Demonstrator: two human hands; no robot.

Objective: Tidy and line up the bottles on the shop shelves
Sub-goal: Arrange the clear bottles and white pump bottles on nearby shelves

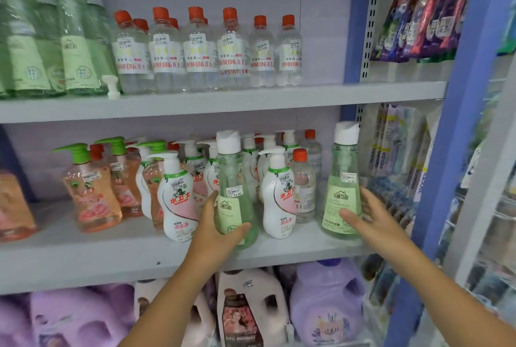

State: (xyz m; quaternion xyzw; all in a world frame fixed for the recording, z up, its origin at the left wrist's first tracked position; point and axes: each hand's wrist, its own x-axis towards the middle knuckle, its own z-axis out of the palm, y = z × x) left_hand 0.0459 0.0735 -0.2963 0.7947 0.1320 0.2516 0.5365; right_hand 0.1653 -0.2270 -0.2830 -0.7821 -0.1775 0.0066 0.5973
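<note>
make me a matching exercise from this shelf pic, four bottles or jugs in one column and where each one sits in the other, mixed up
Column 1
1. clear bottles with orange caps
2. green see-through bottle with white flip cap
3. peach pump bottle with green pump head
4. lilac plastic jug

Column 2
A. bottom shelf, right part
B. top shelf, in a row
C. middle shelf, gripped by the left hand
D. middle shelf, left part

Pairs: 1-B, 2-C, 3-D, 4-A

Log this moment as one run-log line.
left hand grips green bottle | right hand open at second green bottle | middle shelf
</note>
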